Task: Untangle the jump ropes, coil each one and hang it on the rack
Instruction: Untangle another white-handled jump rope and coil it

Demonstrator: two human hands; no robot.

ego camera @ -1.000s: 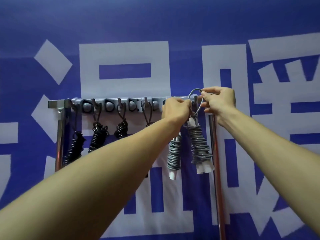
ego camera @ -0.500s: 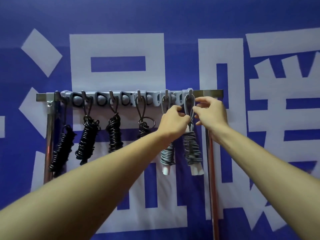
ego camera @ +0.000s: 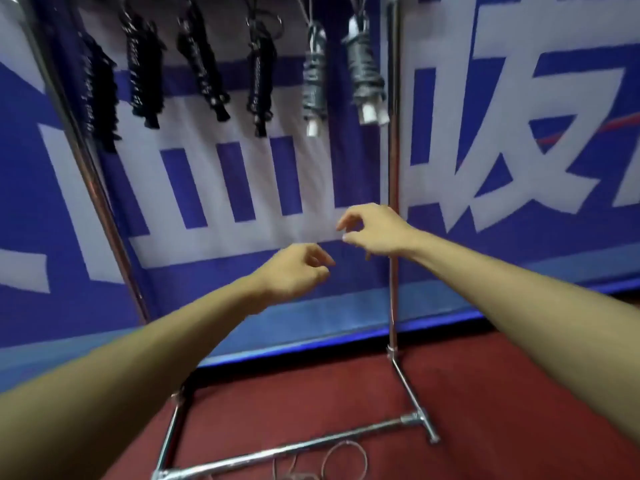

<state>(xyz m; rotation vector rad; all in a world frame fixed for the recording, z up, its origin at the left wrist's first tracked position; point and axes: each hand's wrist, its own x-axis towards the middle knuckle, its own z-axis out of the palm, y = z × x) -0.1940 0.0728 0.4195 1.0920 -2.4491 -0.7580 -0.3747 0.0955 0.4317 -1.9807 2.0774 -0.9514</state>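
Several coiled jump ropes hang along the top of the view: black ones [ego camera: 204, 64] to the left, a grey one with a white handle [ego camera: 314, 81], and another grey one [ego camera: 365, 71] by the right post. My left hand [ego camera: 296, 271] and my right hand [ego camera: 370, 230] hover well below them, both empty with loosely curled fingers. A thin loose rope [ego camera: 332, 460] lies looped on the floor beside the rack's base bar.
The rack's metal posts [ego camera: 393, 202] run down to a chrome floor frame [ego camera: 277, 450] on red carpet. A blue and white banner [ego camera: 485, 150] hangs right behind the rack.
Both hands have let go of the grey rope's loop on the hook and dropped down. The view has tilted downward, showing the floor and rack base.
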